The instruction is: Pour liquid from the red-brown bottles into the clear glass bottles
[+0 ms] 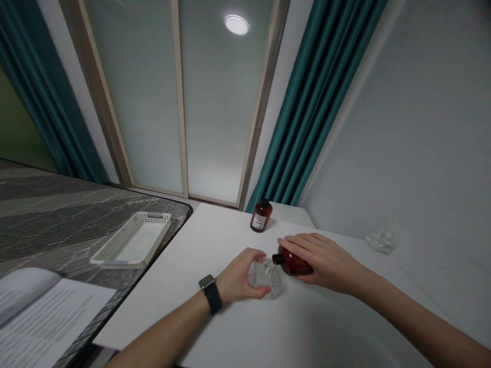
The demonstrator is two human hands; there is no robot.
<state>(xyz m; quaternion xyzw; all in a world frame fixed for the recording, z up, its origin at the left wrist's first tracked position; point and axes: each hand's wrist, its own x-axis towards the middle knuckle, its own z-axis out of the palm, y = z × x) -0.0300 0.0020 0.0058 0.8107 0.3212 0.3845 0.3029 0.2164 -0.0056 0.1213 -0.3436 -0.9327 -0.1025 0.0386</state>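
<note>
My left hand (245, 276), with a dark watch on the wrist, curls around a clear glass container (268, 278) on the white table. My right hand (318, 258) grips a dark red-brown bottle (293, 263) from above. That bottle lies tilted nearly flat, its black neck pointing left at the mouth of the clear container. I cannot tell whether liquid is flowing. Farther back, a second red-brown bottle (261, 215) with a white label and black top stands upright.
Left of the white table (215, 230) is a grey patterned bed (95, 199) bearing a white plastic basket (132, 240) and an open book (57, 317). Crumpled clear plastic (380, 242) lies at the right by the wall. Teal curtains (307, 102) hang beside frosted sliding doors (222, 128).
</note>
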